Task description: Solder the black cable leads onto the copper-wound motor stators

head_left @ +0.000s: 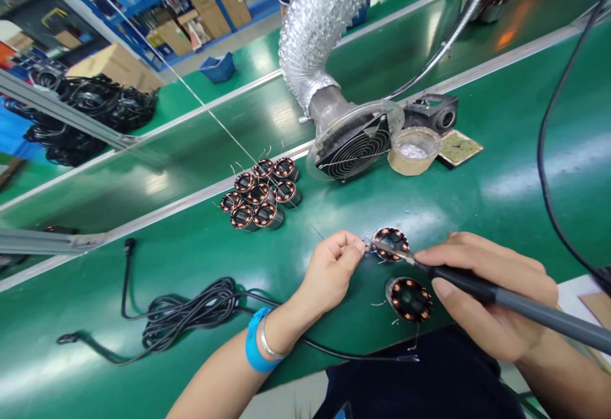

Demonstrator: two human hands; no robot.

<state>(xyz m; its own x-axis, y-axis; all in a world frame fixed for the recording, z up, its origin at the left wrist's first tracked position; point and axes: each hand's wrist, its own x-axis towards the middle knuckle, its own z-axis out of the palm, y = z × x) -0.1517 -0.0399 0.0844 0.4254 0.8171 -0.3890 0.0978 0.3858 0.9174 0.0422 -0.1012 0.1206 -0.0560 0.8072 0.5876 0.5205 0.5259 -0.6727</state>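
Note:
A soldering iron (482, 288) with a dark handle is held in my right hand (491, 285). Its metal tip reaches the left edge of a copper-wound ring (391, 244). Beside that ring my left hand (337, 266) pinches thin wire ends (367, 245), and a thin solder-like strand runs up and left from its fingers. A second wound ring (410, 299) lies nearer to me, tilted, with loose copper leads. Below my left forearm passes a black cable (334, 351) with a stripped end.
Several wound rings (258, 194) stand at the back left. A coiled black cable (186, 317) lies left. Behind the work are a fan hood (356, 145) with a silver duct (310, 30), a round tub (414, 151) and an iron stand (432, 112). Another cable (544, 170) hangs at right.

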